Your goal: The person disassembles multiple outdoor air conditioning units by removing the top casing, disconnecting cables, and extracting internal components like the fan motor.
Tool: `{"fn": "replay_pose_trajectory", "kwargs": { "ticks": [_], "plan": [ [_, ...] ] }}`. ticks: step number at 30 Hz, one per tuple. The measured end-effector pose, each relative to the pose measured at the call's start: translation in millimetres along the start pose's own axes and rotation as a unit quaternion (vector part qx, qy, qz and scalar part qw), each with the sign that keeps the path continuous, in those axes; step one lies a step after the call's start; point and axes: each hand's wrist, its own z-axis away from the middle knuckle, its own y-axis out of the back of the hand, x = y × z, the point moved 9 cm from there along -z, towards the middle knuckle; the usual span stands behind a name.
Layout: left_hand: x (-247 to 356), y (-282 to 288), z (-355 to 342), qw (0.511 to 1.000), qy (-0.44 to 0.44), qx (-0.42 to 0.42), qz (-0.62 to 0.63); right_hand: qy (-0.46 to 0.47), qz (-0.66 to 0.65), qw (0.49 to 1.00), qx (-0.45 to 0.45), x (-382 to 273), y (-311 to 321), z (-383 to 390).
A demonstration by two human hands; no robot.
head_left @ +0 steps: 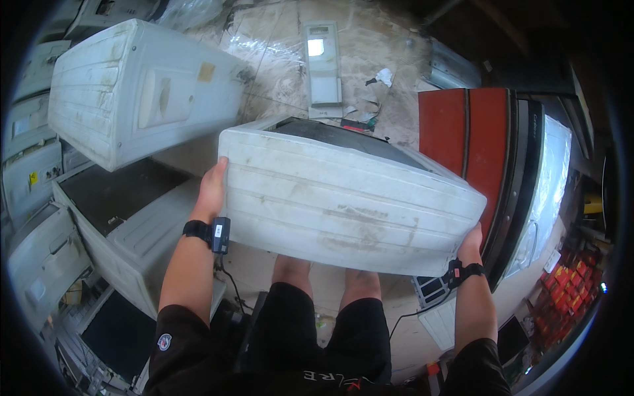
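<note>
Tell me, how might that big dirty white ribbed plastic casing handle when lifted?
The big dirty white ribbed plastic casing probably stays stiff: its edges show no sag. Likely light for its size, as the open top looks hollow. Probably awkward: left hand and right hand grip opposite ends.

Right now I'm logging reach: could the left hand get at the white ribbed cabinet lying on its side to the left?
Probably not: the left hand grips one end of the dirty white casing, the right hand the other. The white ribbed cabinet lies apart, further off.
</note>
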Motion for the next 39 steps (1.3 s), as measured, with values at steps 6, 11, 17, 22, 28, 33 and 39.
{"fn": "replay_pose_trajectory", "kwargs": {
  "ticks": [6, 11, 17, 22, 28, 33, 39],
  "plan": [
    [-10, 11, -11, 0.998, -0.019, 0.023, -0.052, 0.008, 0.048, 0.998, 0.05, -2, 10, -2],
    [-14, 13, -14, 0.999, -0.014, 0.012, -0.028, 0.006, 0.024, 0.999, 0.028, 10, 17, -20],
    [-5, 0, -1, 0.998, 0.047, -0.012, 0.039, -0.052, -0.055, 0.994, -0.083, 1, -21, 12],
    [8, -10, 7, 0.996, 0.058, -0.032, 0.06, -0.078, -0.076, 0.976, -0.187, -4, -35, 18],
    [8, -14, 16, 0.994, 0.07, -0.017, 0.082, -0.03, -0.055, 0.978, -0.199, 0, -23, 4],
    [2, -14, 21, 0.993, 0.078, -0.022, 0.087, 0.01, -0.037, 0.986, -0.161, 5, -13, -9],
    [14, -16, 42, 0.995, 0.052, -0.047, 0.076, -0.071, -0.078, 0.981, -0.164, 15, -4, -11]
  ]
}}
